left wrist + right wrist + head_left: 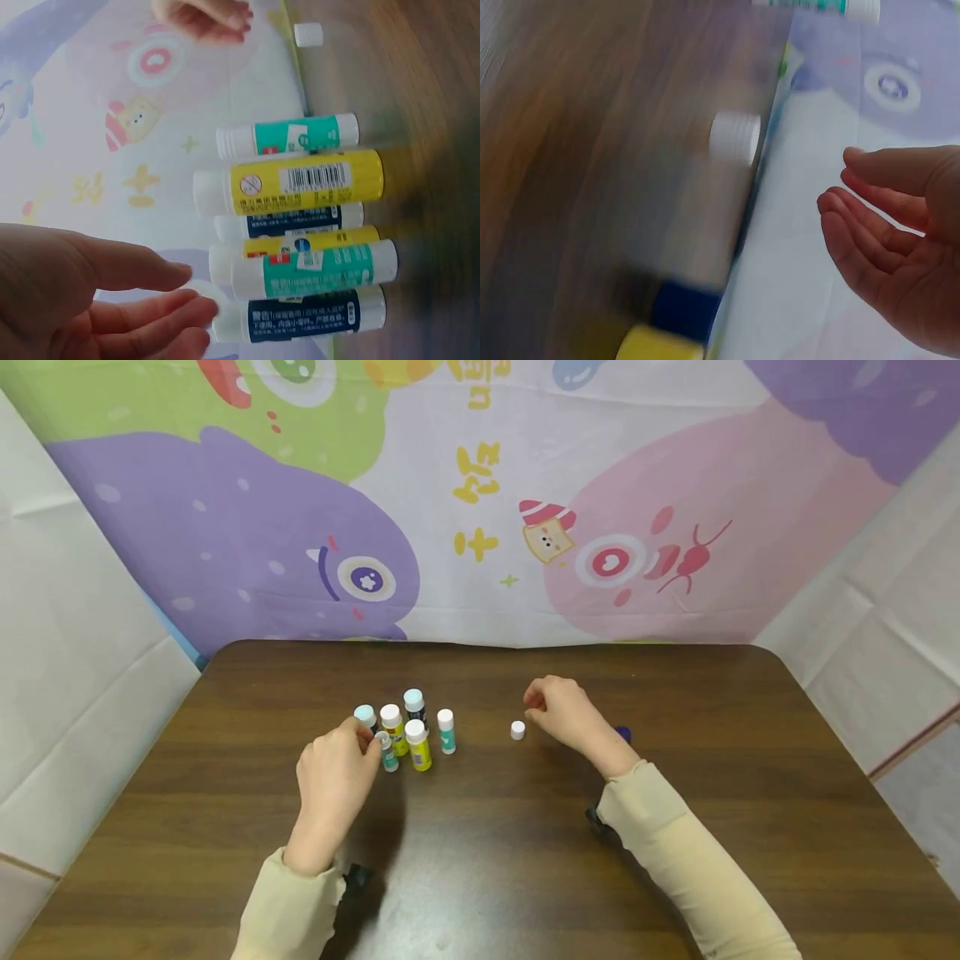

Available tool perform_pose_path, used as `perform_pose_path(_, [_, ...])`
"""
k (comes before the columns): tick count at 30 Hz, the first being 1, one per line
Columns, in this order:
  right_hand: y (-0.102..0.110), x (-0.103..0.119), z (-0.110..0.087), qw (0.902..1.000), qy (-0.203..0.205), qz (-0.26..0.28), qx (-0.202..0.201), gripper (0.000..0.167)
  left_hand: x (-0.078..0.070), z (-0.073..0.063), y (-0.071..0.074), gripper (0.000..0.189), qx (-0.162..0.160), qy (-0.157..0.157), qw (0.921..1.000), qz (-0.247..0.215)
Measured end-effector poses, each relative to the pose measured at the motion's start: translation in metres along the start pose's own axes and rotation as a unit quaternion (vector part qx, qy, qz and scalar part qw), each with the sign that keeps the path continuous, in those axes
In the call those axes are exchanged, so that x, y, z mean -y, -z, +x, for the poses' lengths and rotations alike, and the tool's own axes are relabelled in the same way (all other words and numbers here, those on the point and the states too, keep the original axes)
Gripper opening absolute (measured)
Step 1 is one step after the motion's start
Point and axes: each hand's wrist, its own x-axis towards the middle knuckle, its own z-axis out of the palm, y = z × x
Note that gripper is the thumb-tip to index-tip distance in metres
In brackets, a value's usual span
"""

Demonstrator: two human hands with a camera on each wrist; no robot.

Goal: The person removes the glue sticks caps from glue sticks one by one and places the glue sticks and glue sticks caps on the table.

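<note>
My left hand (333,768) hovers beside a cluster of glue sticks, fingertips close to the top of a small teal glue stick (389,757). In the left wrist view, its thumb and fingers are apart with nothing between them. Two yellow glue sticks, one in front (420,755), and two dark navy ones, one at the back (304,315), stand in the group. A second teal glue stick (447,737) stands at the group's right. My right hand (567,714) is raised near a small white cap (517,730), fingers loosely bent and holding nothing.
A dark blue cap (686,309) and a yellow item (658,345) lie by the right forearm, which partly hides them in the head view. The brown wooden table (480,860) ends at a cartoon-printed cloth (465,593) behind; white panels flank both sides.
</note>
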Motion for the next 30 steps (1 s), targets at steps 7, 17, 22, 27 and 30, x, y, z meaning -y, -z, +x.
perform_pose_path(7, [-0.017, 0.043, 0.006, 0.9946, 0.100, 0.017, -0.021, 0.017, -0.012, 0.003, -0.004, 0.005, -0.065, -0.042, 0.9967, -0.021])
perform_pose_path(17, [-0.039, 0.064, 0.014, 0.9858, 0.164, 0.036, -0.001, 0.032, -0.023, 0.001, -0.012, 0.003, -0.075, -0.085, 0.9929, -0.034])
perform_pose_path(22, [-0.043, 0.063, 0.012, 0.9863, 0.157, 0.050, -0.006, 0.020, -0.024, 0.001, -0.013, 0.006, -0.076, -0.094, 0.9920, -0.035])
perform_pose_path(27, [-0.041, 0.060, 0.007, 0.9895, 0.126, 0.068, -0.016, 0.013, -0.028, 0.001, -0.014, 0.007, -0.063, -0.102, 0.9924, -0.031])
perform_pose_path(30, [-0.037, 0.056, 0.001, 0.9898, 0.094, 0.106, -0.012, 0.015, -0.030, 0.000, -0.014, 0.007, -0.058, -0.128, 0.9896, -0.031])
